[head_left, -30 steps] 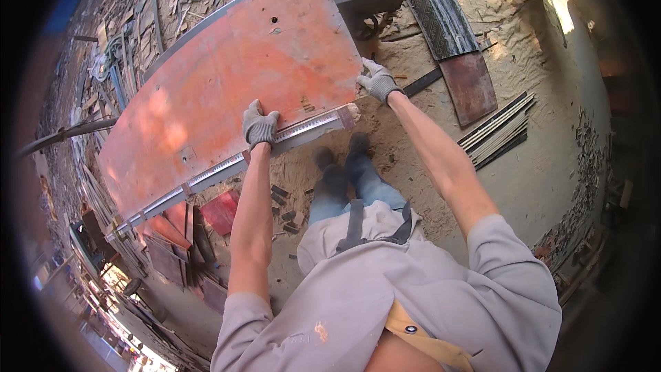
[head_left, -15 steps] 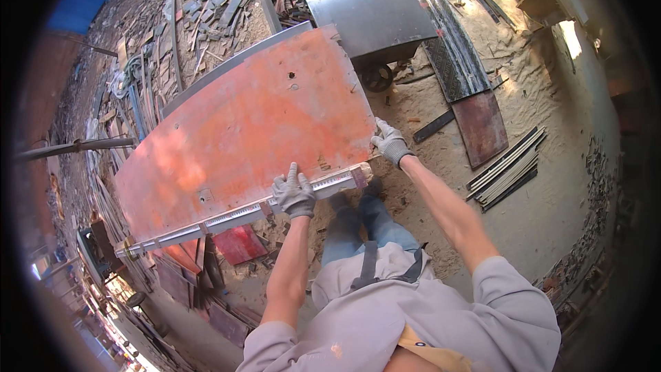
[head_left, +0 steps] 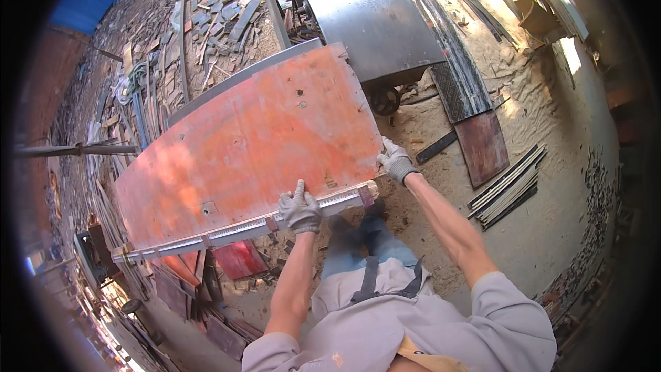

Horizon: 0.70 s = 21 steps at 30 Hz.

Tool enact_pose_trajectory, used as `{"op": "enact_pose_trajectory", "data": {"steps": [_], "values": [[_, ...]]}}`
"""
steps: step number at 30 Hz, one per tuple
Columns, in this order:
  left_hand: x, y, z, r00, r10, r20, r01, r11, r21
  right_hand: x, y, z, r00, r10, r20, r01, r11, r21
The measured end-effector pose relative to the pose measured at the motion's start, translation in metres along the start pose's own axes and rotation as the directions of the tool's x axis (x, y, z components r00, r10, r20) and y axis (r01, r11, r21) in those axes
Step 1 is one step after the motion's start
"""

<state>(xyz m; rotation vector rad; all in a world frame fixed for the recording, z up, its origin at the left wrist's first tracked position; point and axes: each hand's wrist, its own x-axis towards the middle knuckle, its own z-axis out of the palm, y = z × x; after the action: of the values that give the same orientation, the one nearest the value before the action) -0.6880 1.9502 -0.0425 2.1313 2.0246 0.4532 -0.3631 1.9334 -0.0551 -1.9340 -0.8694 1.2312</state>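
The underside of a large, flat, scuffed orange-red board (head_left: 248,145) is out of sight, so whatever bears its weight cannot be made out. Its far left end bends and softens toward the dark fisheye rim. A shiny grey metal-topped table (head_left: 375,17) beyond it is cut off by the upper edge, and the wheel (head_left: 384,101) beneath that top is half lost in shadow. The wearer's dark boots are blurred and partly covered by the board's near edge.

The board lies slantwise in front of the wearer, its near side running along a long pale strip with ruler markings (head_left: 237,231). The left hand (head_left: 300,208), in a grey knitted glove, rests palm down across this strip and the board's edge, fingers stretched forward and a little apart; its forearm rises steeply from below. The right hand (head_left: 396,160), gloved alike, is at the board's right-hand edge, near the corner, its arm reaching out on a slant. Its fingers are partly bent, but whether they pinch the edge or merely touch it, I cannot tell.
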Motion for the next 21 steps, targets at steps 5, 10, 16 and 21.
{"op": "enact_pose_trajectory", "data": {"steps": [5,10,16,21], "values": [[0.013,-0.005,0.009,1.0,0.012,-0.017,-0.012,1.0,-0.005,0.025,0.003,0.003,0.999,0.01,0.038,-0.006,0.995,-0.097],[0.035,-0.007,0.017,0.995,0.05,-0.085,-0.054,0.998,-0.041,0.018,-0.044,0.006,0.989,-0.147,-0.034,0.104,0.828,-0.551],[0.064,-0.014,0.012,0.995,0.041,-0.086,-0.043,0.999,-0.023,-0.037,-0.1,0.119,0.78,-0.313,0.542,0.609,0.184,-0.771],[0.084,-0.017,0.006,1.0,-0.017,-0.01,0.017,1.0,0.003,-0.015,-0.1,0.192,0.778,-0.274,0.565,0.598,0.048,-0.8]]}}
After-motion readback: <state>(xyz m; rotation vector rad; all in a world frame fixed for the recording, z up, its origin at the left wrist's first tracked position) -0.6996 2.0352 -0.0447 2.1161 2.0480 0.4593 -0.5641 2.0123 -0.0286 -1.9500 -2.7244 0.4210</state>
